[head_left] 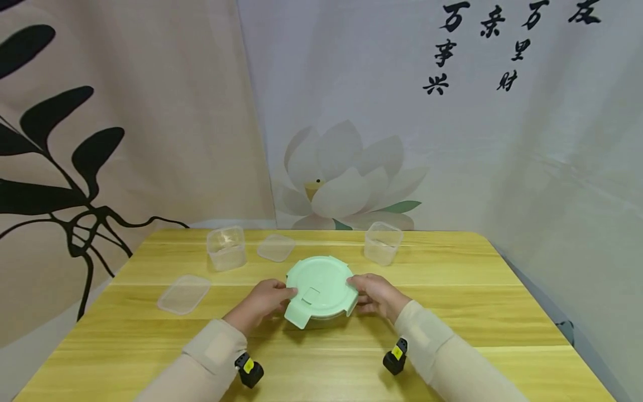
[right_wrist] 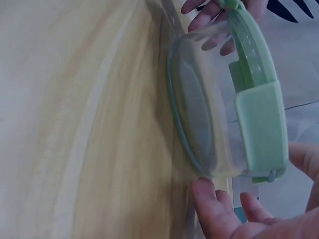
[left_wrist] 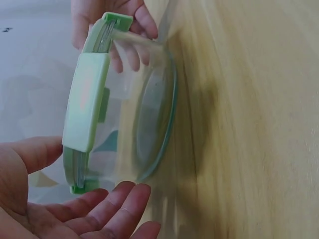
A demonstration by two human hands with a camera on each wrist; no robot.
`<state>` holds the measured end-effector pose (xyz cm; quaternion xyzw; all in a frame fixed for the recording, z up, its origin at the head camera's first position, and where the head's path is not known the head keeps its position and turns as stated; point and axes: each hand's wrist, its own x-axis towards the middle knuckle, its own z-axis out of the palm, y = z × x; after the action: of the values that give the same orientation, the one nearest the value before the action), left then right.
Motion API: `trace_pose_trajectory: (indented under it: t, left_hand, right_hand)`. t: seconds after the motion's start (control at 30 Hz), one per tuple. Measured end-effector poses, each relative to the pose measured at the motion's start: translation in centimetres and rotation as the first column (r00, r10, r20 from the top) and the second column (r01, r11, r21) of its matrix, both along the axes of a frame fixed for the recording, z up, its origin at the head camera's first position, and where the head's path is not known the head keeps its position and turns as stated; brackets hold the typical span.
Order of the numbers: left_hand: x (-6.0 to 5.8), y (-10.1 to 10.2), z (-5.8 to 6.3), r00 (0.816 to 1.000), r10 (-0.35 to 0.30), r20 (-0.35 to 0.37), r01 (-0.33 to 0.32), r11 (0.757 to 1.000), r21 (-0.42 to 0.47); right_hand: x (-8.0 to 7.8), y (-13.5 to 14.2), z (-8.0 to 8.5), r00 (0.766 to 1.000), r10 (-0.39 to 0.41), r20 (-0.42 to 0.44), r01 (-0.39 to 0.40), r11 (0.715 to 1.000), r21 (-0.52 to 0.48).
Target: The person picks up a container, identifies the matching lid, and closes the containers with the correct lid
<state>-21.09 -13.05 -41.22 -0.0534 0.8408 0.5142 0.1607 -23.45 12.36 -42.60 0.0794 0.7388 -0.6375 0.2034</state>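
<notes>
A round clear glass food container (left_wrist: 117,159) with a pale green snap-on lid (head_left: 324,279) is between my two hands near the middle of the table. My left hand (head_left: 262,302) holds its left side, thumb at the lid's rim and fingers along the glass. On the opposite side my right hand (head_left: 379,296) grips it the same way, its thumb on the lid's edge. One lid flap (head_left: 300,316) sticks out toward me; another clip (right_wrist: 263,129) lies down along the side in the right wrist view. Through the glass, the container looks empty. Whether its base touches the table I cannot tell.
Toward the back of the wooden table (head_left: 452,312) stand two clear plastic boxes, one left (head_left: 227,249) and one right (head_left: 383,244). Two flat translucent lids lie on the left half, one farther back (head_left: 276,248) and one nearer (head_left: 184,294). A printed curtain (head_left: 452,151) hangs behind.
</notes>
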Motion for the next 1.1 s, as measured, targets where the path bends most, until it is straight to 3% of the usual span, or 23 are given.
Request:
trace_pose_trajectory:
  t: [0.3, 0.53, 0.8, 1.1]
  left_hand:
    - [-0.2, 0.7, -0.7, 1.000, 0.011, -0.005, -0.010, 0.999, 0.045]
    - [-0.8, 0.7, -0.6, 1.000, -0.010, -0.011, 0.010, 0.999, 0.049]
    - [-1.9, 0.9, -0.3, 0.998, 0.019, -0.052, -0.018, 0.999, 0.032]
    - [-3.0, 0.5, -1.0, 0.998, 0.032, -0.047, -0.030, 0.998, 0.059]
  right_hand:
    - [-0.2, -0.2, -0.3, 1.000, -0.010, -0.011, 0.011, 1.000, 0.014]
    - [0.9, -0.1, -0.1, 1.000, -0.004, -0.019, 0.004, 1.000, 0.028]
    - [2.4, -0.2, 0.1, 1.000, 0.019, -0.012, -0.019, 0.999, 0.028]
    - [3.5, -0.5, -0.2, 0.999, 0.045, -0.002, -0.045, 0.999, 0.005]
